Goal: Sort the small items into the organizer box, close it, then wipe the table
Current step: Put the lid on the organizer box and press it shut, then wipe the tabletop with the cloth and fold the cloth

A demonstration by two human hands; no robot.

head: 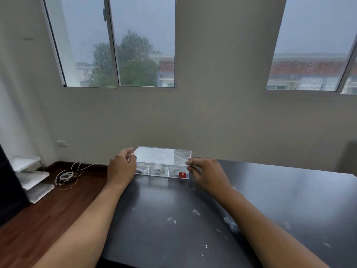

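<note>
- A clear plastic organizer box (161,167) sits at the far edge of a dark table (289,200), close to the wall and between the person's two hands.
- The lid (160,154) lies flat on top of the box; through the front wall, dividers and a few small pale items show in the compartments, too blurred to name.
- A red sticker (182,175) marks the front right corner of the box.
- The left hand (121,167) is at the box's left end, fingers curled in with the tips pinched at the lid's left edge.
- The right hand (206,172) is at the right end, fingers partly bent and spread, their tips touching the lid's right front corner; whether they truly grip it or only press on it cannot be told.
- White smears and crumbs (195,211) are scattered over the near part of the table, mostly toward the right forearm.
- On the wooden floor left of the table lie a tangle of white cable (66,176) and a small white shelf rack (31,176).
</note>
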